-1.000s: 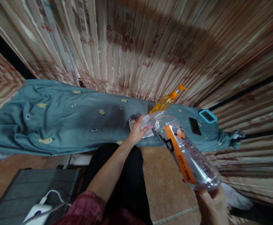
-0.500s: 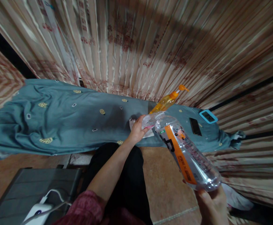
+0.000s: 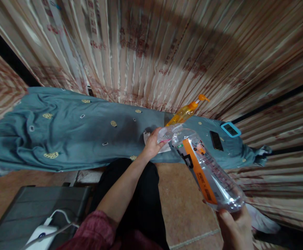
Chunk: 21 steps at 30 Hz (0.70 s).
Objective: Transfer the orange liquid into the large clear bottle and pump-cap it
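A large clear plastic bottle [image 3: 205, 170] with an orange label lies tilted across the view, its base low at the right and its neck end toward my left hand. My right hand [image 3: 234, 225] is closed around its base. My left hand [image 3: 152, 143] is closed on a clear plastic piece [image 3: 164, 134] at the neck end; its exact kind is hard to make out. Just behind stands a yellow pump bottle [image 3: 184, 114] with an orange pump head, its lower part hidden. White tissue [image 3: 165, 149] lies on the cloth under my left hand.
A green cloth [image 3: 70, 139] with pineapple prints covers the long, narrow surface. A black phone [image 3: 216, 140] and a blue-framed digital clock [image 3: 230, 129] lie at its right. Patterned curtains [image 3: 146, 52] hang behind. At lower left, a white power bank [image 3: 41, 238] with cables rests on a grey box [image 3: 49, 199].
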Each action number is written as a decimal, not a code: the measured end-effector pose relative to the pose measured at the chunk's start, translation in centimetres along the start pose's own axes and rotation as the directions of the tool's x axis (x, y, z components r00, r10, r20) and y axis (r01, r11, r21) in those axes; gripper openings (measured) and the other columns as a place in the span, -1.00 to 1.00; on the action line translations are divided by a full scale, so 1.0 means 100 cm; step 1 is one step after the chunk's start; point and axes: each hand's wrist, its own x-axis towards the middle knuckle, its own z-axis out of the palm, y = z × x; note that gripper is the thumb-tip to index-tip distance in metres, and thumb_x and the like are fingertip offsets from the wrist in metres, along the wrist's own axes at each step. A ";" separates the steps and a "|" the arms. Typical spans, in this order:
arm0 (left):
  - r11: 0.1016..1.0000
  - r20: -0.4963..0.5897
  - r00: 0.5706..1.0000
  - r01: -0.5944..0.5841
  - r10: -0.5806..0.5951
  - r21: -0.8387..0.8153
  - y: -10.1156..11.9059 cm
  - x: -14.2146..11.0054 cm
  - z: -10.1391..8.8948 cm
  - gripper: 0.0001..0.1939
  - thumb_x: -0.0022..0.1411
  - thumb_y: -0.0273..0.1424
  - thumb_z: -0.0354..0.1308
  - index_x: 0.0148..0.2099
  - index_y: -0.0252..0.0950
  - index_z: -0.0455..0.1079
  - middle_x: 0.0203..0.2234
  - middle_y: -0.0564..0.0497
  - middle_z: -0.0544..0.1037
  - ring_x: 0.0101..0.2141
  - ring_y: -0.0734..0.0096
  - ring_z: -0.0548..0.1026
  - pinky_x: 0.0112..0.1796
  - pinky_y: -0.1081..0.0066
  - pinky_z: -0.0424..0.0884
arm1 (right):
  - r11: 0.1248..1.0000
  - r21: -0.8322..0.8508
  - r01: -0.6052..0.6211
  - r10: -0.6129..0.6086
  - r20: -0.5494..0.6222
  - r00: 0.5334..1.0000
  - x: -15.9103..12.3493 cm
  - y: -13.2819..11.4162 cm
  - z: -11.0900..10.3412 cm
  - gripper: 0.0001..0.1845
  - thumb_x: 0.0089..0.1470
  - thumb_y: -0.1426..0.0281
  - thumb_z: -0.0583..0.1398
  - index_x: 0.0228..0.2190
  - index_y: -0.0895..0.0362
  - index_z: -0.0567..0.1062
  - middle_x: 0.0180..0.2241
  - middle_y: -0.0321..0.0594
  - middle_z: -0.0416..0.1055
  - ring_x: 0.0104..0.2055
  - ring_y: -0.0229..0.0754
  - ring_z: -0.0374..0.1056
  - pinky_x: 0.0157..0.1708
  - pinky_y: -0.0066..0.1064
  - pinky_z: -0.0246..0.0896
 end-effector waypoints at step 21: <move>0.998 -0.010 1.000 0.027 -0.026 0.057 0.010 0.000 -0.002 -0.35 0.03 -0.41 0.33 0.17 -0.31 0.25 0.07 -0.14 0.47 0.07 0.10 0.45 0.11 0.15 0.37 | 0.992 0.116 -0.054 0.051 0.035 0.998 0.001 -0.010 0.003 -0.23 -0.17 0.15 0.36 0.09 0.08 0.35 0.00 -0.07 0.41 -0.19 -0.11 0.41 -0.27 -0.33 0.35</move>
